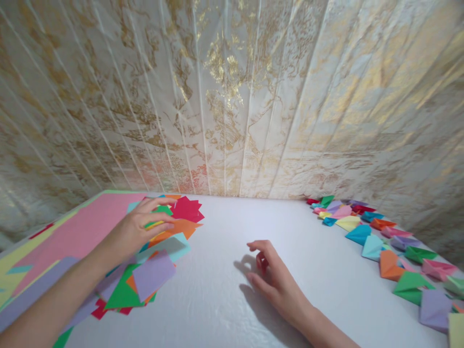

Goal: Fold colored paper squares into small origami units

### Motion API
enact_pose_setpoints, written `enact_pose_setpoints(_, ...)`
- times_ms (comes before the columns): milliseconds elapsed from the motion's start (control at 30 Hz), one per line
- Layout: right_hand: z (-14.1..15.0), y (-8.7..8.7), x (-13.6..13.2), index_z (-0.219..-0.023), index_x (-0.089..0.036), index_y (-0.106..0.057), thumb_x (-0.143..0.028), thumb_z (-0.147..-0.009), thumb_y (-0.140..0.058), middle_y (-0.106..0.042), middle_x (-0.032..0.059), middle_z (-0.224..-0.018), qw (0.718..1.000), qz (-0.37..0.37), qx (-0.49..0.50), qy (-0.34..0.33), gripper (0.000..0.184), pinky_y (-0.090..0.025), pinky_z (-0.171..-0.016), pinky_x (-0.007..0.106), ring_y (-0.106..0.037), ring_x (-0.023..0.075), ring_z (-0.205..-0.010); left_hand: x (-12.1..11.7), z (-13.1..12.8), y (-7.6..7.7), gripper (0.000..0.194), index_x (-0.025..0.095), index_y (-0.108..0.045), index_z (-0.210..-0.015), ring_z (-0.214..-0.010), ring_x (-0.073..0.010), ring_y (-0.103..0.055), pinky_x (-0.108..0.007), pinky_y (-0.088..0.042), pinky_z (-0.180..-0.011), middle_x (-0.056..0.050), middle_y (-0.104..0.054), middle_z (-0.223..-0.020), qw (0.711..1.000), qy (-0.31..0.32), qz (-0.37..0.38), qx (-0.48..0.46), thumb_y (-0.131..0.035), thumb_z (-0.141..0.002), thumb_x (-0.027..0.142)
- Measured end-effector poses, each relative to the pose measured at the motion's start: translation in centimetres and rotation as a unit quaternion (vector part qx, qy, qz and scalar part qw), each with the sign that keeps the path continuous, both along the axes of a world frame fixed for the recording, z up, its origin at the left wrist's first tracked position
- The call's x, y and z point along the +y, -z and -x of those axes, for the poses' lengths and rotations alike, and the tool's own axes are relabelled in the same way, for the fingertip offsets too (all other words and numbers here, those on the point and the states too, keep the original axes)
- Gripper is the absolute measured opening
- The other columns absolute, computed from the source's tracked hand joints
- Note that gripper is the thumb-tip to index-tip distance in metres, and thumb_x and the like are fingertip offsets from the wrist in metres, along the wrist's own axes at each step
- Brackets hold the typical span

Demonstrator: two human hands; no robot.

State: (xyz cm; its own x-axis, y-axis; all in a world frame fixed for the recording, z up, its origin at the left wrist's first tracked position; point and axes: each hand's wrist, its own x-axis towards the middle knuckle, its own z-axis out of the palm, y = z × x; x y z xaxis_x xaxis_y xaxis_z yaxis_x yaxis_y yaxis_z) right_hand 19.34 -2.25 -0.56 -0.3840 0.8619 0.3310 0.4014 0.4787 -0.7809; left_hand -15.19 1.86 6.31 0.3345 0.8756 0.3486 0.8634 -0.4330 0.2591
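Note:
My left hand (139,222) reaches over the loose stacks of coloured paper squares on the left, its fingers spread apart. Its fingertips are near a red paper stack (187,210) and an orange sheet (183,229); I cannot tell if they touch. Closer to me lie a light blue sheet (170,249), a purple square (155,275) and a green sheet (125,292). My right hand (275,278) is over the white table (221,299), fingers loosely bent, thumb and index finger apart, with nothing in it.
Folded paper pieces in many colours, such as an orange one (390,265) and a green one (413,287), line the table's right side. Large pink sheets (94,217) and yellow ones lie at the far left. A gold-patterned curtain (232,121) hangs behind the table.

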Motion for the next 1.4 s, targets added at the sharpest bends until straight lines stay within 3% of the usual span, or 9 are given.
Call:
enact_pose_setpoints(167, -0.3, -0.7, -0.3, -0.109, -0.027, -0.059, -0.015, -0.092, -0.06, -0.058, 0.0052, -0.119, 0.996, -0.086, 0.027, -0.024, 0.021, -0.048, -0.083, 0.032, -0.058, 0.0194, -0.098, -3.4, -8.7, 2.9, 0.024, 0.024, -0.075, -0.099, -0.091, -0.015, -0.064, -0.025, -0.05, -0.083, -0.002, -0.069, -0.096, 0.968, 0.182, -0.054, -0.161, -0.052, -0.099, 0.018)
enact_pose_setpoints(367, -1.6, -1.8, 0.2, -0.092, -0.024, -0.06, -0.005, -0.092, -0.053, -0.062, 0.0052, -0.105, 0.975, -0.209, -0.074, -0.018, 0.02, -0.047, -0.076, 0.032, -0.056, 0.0198, -0.089, -4.0, -10.9, 5.3, 0.028, 0.021, -0.069, -0.095, -0.087, -0.0173, -0.064, -0.028, -0.05, -0.079, -0.002, -0.069, -0.093, 0.974, 0.164, -0.031, -0.153, -0.049, -0.091, 0.002)
enact_pose_setpoints(533, -2.4, -2.8, 0.0, -0.129, -0.022, -0.048, 0.012, -0.065, -0.043, -0.059, 0.009, -0.119, 0.987, -0.068, -0.102, -0.101, 0.072, -0.051, -0.09, 0.035, -0.059, 0.0204, -0.105, -4.3, -13.0, 6.4, 0.032, 0.022, -0.066, -0.095, -0.085, -0.0165, -0.066, -0.025, -0.051, -0.077, -0.001, -0.07, -0.095, 0.972, 0.199, 0.001, -0.127, -0.048, -0.088, -0.003)
enact_pose_setpoints(700, -4.8, -5.4, -0.9, -0.127, -0.025, -0.056, 0.012, -0.053, -0.037, -0.061, 0.006, -0.124, 0.972, 0.055, -0.145, -0.174, 0.085, -0.045, -0.106, 0.04, -0.056, 0.0209, -0.119, -4.8, -15.1, 6.7, 0.024, 0.021, -0.066, -0.094, -0.091, -0.0194, -0.066, -0.029, -0.05, -0.085, -0.004, -0.073, -0.101, 0.95, 0.234, 0.059, -0.199, -0.048, -0.092, 0.006)
enact_pose_setpoints(900, -6.1, -6.8, -0.5, -0.144, -0.03, -0.035, -0.008, -0.093, -0.044, -0.061, 0.0103, -0.123, 0.992, 0.093, -0.045, -0.075, 0.056, -0.058, -0.085, 0.036, -0.066, 0.0191, -0.098, -3.3, -16.0, 3.8, 0.034, 0.017, -0.06, -0.109, -0.07, -0.0189, -0.07, -0.024, -0.05, -0.063, -0.003, -0.073, -0.078, 0.783, 0.095, 0.398, -0.468, -0.052, -0.098, 0.048)
enact_pose_setpoints(1000, -5.6, -5.3, 0.5, -0.14, -0.031, -0.038, -0.01, -0.094, -0.046, -0.057, 0.0117, -0.126, 0.993, -0.074, -0.093, 0.027, 0.052, -0.056, -0.087, 0.039, -0.062, 0.0228, -0.106, -2.6, -16.4, 3.4, 0.046, 0.015, -0.057, -0.116, -0.07, -0.0206, -0.071, -0.024, -0.049, -0.061, -0.004, -0.075, -0.077, 0.733, 0.071, 0.438, -0.516, -0.061, -0.091, 0.054)
enact_pose_setpoints(1167, -4.4, -2.6, 1.1, -0.121, -0.026, -0.056, -0.005, -0.093, -0.046, -0.063, 0.0103, -0.121, 0.965, -0.185, -0.171, -0.067, 0.036, -0.054, -0.083, 0.035, -0.061, 0.0222, -0.1, -3.0, -16.6, 5.0, 0.05, 0.016, -0.055, -0.117, -0.077, -0.0244, -0.073, -0.027, -0.051, -0.064, -0.007, -0.075, -0.083, 0.698, 0.056, 0.468, -0.539, -0.062, -0.088, 0.056)
enact_pose_setpoints(1267, -4.2, -2.1, 1.2, -0.104, -0.024, -0.06, -0.008, -0.096, -0.047, -0.071, 0.0072, -0.107, 0.961, -0.176, -0.176, -0.12, 0.022, -0.052, -0.081, 0.036, -0.06, 0.0219, -0.093, -4.1, -16.0, 6.3, 0.036, 0.018, -0.051, -0.116, -0.075, -0.0215, -0.072, -0.028, -0.053, -0.064, -0.006, -0.074, -0.085, 0.746, 0.07, 0.451, -0.485, -0.051, -0.096, 0.047)
enact_pose_setpoints(1400, -4.7, -2.4, 1.6, -0.097, -0.024, -0.061, -0.01, -0.097, -0.051, -0.074, 0.0036, -0.098, 0.974, -0.045, -0.149, -0.164, 0.017, -0.049, -0.088, 0.035, -0.062, 0.0204, -0.096, -5.4, -14.3, 6.7, 0.043, 0.024, -0.042, -0.132, -0.094, -0.0206, -0.069, -0.034, -0.055, -0.082, -0.009, -0.068, -0.114, 0.945, 0.057, 0.153, -0.283, -0.045, -0.09, 0.014)
